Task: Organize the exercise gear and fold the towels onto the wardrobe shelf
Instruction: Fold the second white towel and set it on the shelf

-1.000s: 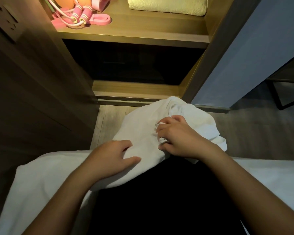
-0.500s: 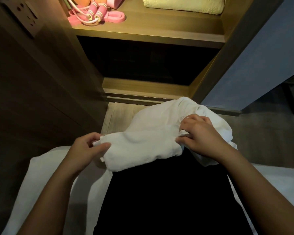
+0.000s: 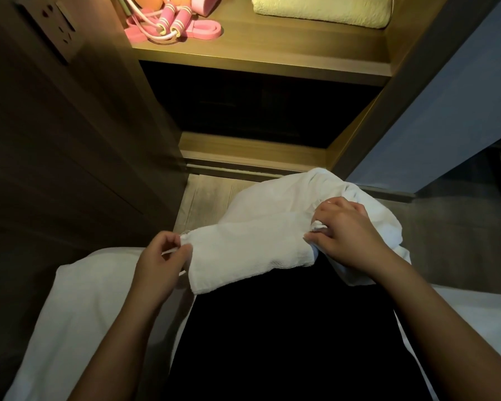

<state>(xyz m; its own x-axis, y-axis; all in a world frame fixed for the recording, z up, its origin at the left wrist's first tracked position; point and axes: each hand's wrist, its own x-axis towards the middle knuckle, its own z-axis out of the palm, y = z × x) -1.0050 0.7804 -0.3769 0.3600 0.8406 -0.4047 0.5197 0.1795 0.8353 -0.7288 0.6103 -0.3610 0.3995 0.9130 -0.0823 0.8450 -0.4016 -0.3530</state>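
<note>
We see the white towel (image 3: 252,250) stretched across the lap between both hands. It is low and near us, well short of the lit wardrobe shelf (image 3: 287,50) on the far side. There a folded yellow towel (image 3: 321,10) lies to the right and the pink skipping rope (image 3: 171,20) to the left. Held taut like this, we judge, an edge can be squared before the next fold. The left hand (image 3: 159,264) pinches the towel's left corner between thumb and fingertips, wrist bent inward. The right hand (image 3: 347,230) curls its fingers round bunched cloth at the right end, knuckles up. In this dim light the loose cloth beyond it may be the same towel; we cannot say.
</note>
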